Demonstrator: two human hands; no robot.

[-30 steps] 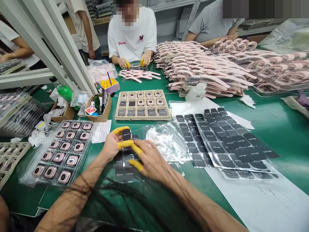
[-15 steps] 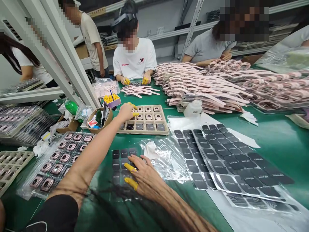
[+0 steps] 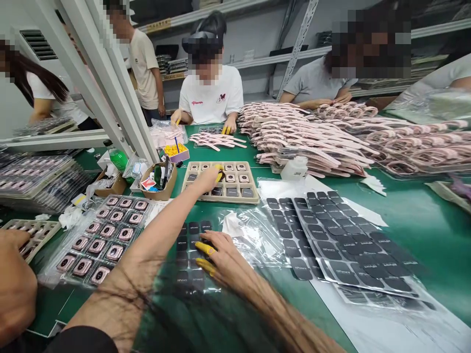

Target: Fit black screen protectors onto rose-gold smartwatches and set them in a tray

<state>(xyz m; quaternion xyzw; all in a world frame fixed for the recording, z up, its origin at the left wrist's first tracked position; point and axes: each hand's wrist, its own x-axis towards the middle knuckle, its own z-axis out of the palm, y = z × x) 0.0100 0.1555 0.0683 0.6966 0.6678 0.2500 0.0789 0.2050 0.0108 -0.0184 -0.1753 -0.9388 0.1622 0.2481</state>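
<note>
My left hand, with yellow finger cots, is stretched over the beige compartment tray. Its fingers are bent together above a slot around something dark that I cannot make out. Pinkish watch cases fill the rear rows of this tray, and dark square pieces lie in the front row. My right hand, also in yellow cots, rests with spread fingers on a sheet of black square stickers. Just beyond it lies crumpled white paper on transparent film.
Several black sticker sheets are layered at right. Watch cases in blister packs lie left. Behind are a small box, a white bottle and piled pink straps. Another person's arm enters at lower left; co-workers sit opposite.
My left hand has shifted right across the tray, towards its middle columns. My right hand stays on the sticker sheet. Another person's arm now reaches in at the left edge.
</note>
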